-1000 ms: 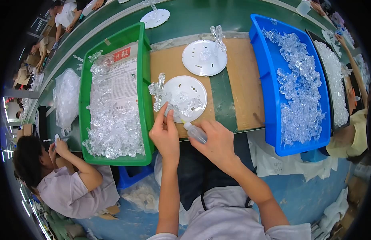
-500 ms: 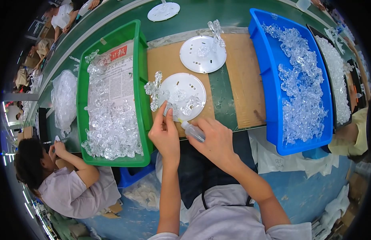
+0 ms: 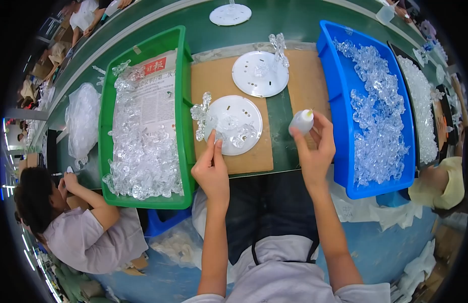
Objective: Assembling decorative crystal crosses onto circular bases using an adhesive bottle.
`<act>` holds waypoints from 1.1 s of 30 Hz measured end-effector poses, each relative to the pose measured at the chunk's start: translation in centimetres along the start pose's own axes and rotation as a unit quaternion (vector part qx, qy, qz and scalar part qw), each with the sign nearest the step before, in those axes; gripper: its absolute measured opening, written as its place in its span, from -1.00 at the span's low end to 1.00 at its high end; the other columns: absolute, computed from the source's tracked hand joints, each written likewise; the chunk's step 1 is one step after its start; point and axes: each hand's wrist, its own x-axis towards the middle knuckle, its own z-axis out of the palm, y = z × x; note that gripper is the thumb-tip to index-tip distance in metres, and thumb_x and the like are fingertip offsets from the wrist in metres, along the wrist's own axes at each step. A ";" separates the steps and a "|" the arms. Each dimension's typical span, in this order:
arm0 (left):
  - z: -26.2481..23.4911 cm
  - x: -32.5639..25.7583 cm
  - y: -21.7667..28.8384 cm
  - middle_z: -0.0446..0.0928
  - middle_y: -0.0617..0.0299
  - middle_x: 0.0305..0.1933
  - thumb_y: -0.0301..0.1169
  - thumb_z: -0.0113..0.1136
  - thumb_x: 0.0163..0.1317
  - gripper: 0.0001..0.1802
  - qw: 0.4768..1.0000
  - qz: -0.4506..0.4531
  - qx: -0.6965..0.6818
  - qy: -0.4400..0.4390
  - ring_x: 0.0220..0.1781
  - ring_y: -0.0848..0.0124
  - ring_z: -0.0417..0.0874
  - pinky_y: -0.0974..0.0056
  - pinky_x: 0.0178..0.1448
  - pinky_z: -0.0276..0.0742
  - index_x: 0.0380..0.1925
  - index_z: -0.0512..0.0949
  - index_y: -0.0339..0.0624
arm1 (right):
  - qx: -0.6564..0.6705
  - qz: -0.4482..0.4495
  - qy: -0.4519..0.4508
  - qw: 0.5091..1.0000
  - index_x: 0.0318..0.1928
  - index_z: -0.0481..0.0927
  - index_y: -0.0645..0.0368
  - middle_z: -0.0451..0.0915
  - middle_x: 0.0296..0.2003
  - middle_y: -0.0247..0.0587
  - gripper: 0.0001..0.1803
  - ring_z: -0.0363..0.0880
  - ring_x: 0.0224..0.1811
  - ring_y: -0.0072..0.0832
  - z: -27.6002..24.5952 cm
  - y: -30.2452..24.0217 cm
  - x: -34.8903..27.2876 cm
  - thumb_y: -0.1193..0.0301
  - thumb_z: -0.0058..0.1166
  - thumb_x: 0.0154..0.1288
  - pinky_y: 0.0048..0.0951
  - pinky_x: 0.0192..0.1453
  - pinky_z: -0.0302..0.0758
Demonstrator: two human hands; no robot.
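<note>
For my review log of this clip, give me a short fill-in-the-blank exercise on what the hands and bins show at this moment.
1. The right hand holds a small white squeeze bottle with a ____ tip.
2. The left hand touches the near round white plastic disc, which lies on a ____ board.
3. The clear plastic crystal pieces on the person's left lie in a ____ bin.

Missing words: yellow; brown; green
</note>
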 end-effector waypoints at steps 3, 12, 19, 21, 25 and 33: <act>0.3 -0.1 -0.5 0.30 0.52 -0.58 -0.51 0.11 0.27 -0.68 1.000 0.000 -0.008 -0.007 -0.54 0.67 0.12 0.46 -0.53 0.07 0.03 0.52 -0.26 | 0.031 0.013 0.002 0.999 0.15 0.29 0.29 0.43 0.03 -0.05 -0.36 0.48 0.08 -0.36 0.5 4.3 1.1 0.57 0.28 0.05 -0.36 0.19 0.42; -2.7 -5.0 -3.4 0.47 0.05 -0.43 -0.59 0.06 0.21 -0.72 0.981 0.177 0.075 0.025 -0.41 0.21 0.47 0.23 -0.28 0.38 -0.07 0.56 -0.35 | -0.186 -0.080 -0.183 0.962 0.18 0.37 0.16 0.38 0.17 -0.06 -0.38 0.45 0.14 -0.20 -4.5 -5.7 -1.2 0.68 0.13 0.04 -0.29 0.14 0.45; -0.8 -3.5 -5.4 0.44 0.08 -0.38 -0.59 0.11 0.12 -0.69 0.964 0.263 0.017 0.018 -0.31 0.14 0.46 0.13 -0.17 0.43 -0.08 0.57 -0.32 | -0.204 -0.588 -0.350 0.700 -0.13 0.57 0.02 0.56 -0.11 -0.20 -0.68 0.57 -0.03 -0.26 8.0 -10.7 10.2 0.55 0.00 0.06 -0.37 -0.14 0.56; -0.4 -3.6 -5.9 0.42 0.08 -0.40 -0.56 0.09 0.10 -0.69 0.962 0.268 0.030 0.033 -0.33 0.13 0.45 0.12 -0.17 0.42 -0.12 0.59 -0.32 | -0.373 -0.547 -0.529 0.531 -0.24 0.57 0.03 0.57 -0.31 -0.31 -0.80 0.61 -0.24 -0.36 9.0 -12.2 12.0 0.48 0.03 0.06 -0.38 -0.29 0.55; -0.5 -3.1 -6.3 0.41 0.09 -0.39 -0.52 0.09 0.08 -0.67 0.959 0.273 0.058 0.053 -0.34 0.13 0.44 0.12 -0.17 0.43 -0.11 0.59 -0.30 | -0.303 -0.591 -0.439 0.605 -0.30 0.59 -0.01 0.55 -0.47 -0.36 -0.87 0.60 -0.37 -0.41 8.6 -15.1 18.0 0.43 0.07 0.08 -0.40 -0.36 0.52; 0.8 -3.4 -7.1 0.39 0.16 -0.32 -0.25 0.00 0.10 -0.60 0.926 0.297 0.221 0.073 -0.26 0.16 0.42 0.13 -0.15 0.43 -0.09 0.63 -0.09 | -0.360 -0.421 -0.428 0.714 -0.32 0.66 -0.03 0.68 -0.33 -0.35 -0.79 0.64 -0.22 -0.33 18.1 -11.6 34.0 0.41 0.21 -0.08 -0.30 -0.19 0.55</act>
